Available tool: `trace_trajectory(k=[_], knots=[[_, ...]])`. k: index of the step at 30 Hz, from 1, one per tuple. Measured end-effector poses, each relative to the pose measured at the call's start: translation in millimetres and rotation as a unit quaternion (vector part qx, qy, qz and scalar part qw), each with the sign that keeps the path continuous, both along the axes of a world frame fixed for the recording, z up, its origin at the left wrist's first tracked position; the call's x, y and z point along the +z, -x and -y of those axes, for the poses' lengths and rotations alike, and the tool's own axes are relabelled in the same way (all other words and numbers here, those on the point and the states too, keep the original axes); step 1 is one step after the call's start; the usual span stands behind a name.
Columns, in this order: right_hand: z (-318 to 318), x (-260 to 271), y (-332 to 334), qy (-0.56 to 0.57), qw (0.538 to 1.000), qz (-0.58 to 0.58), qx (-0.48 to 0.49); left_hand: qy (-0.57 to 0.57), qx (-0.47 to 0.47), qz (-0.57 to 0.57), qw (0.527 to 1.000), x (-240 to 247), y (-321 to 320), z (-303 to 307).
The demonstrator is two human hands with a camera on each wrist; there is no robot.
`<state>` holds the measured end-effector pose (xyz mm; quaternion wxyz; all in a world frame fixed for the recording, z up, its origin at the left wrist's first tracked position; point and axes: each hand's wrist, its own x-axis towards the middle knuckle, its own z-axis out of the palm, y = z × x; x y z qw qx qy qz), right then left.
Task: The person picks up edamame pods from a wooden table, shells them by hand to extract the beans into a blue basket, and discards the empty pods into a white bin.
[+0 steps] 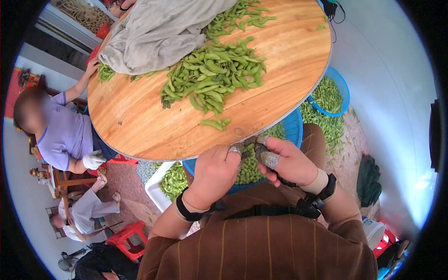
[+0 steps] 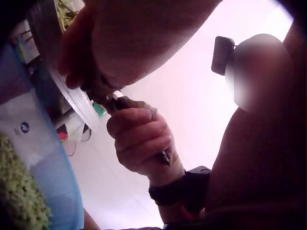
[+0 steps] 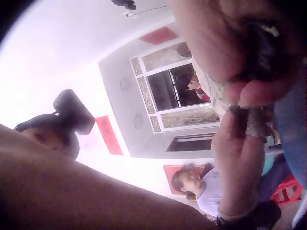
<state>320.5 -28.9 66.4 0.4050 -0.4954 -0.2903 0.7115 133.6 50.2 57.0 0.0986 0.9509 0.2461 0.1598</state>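
The left hand [image 1: 217, 171] and the right hand [image 1: 295, 163] are meeting at the fingertips in the centre of the head view, just off the table's [image 1: 289, 60] lower edge, above a blue tub [image 1: 295, 127] holding green beans [image 1: 249, 173]. The right hand is gripping a dark thing [image 2: 165, 157] that is poking out of the fist; whether the left is pinching anything — I cannot tell. Grey tape [image 1: 268, 158] is wrapping digits on both hands. Pods [image 1: 214, 72] are lying heaped at the upper centre, touching a grey cloth [image 1: 154, 37]. More are filling a white tray [image 1: 153, 192] left of the tub and covering the floor at the right — near a blue basket [image 1: 346, 93]. At the left, a person [image 1: 65, 126] in lilac is wearing a white glove [image 1: 94, 160].
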Motion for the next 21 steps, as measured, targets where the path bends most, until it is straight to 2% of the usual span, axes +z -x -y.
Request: trace_trajectory(k=[2,3,4,5,6,9,10,11,12,13,14,15,18,21], knots=[[2,-4,-3,-0.004,1.0,-0.017,0.019,-0.007,-0.015,0.021,1.0,-1,1,-1],[3,-5,-4,-0.009,0.999,-0.033,0.037,0.147,-0.014,0.07,0.987,-2,2,-2],[5,-2,-4,-0.009,0.999,-0.034,0.035,0.299,-0.013,0.116,0.947,-3,3,-2],[8,6,-6,0.013,0.992,-0.12,0.042,0.3,-0.014,0.115,0.947,-3,4,-1],[9,12,-7,0.036,0.977,-0.204,0.05,0.381,-0.003,0.134,0.915,-4,5,0],[10,16,-6,0.036,0.966,-0.245,0.069,0.604,0.029,0.181,0.775,-6,9,3],[10,12,-6,0.036,0.966,-0.247,0.066,0.67,0.038,0.194,0.716,-7,10,4],[9,5,-6,0.034,0.979,-0.189,0.061,0.731,0.046,0.205,0.649,-8,10,4],[8,-1,-7,0.033,0.989,-0.13,0.057,0.733,0.045,0.204,0.648,-10,9,2],[9,-5,-6,0.036,0.989,-0.131,0.055,0.492,-0.013,0.133,0.86,-12,8,-1],[9,-10,-5,0.029,0.994,-0.086,0.066,0.197,-0.069,0.048,0.977,-14,9,-3],[10,-13,-3,0.021,0.996,-0.041,0.078,0.199,-0.066,0.045,0.977,-16,10,-3],[8,-25,-2,0.011,0.997,-0.005,0.073,0.17,-0.063,0.043,0.982,-22,10,-4],[9,-31,-2,0.002,0.998,-0.013,0.069,0.152,-0.062,0.045,0.985,-21,9,-2]])
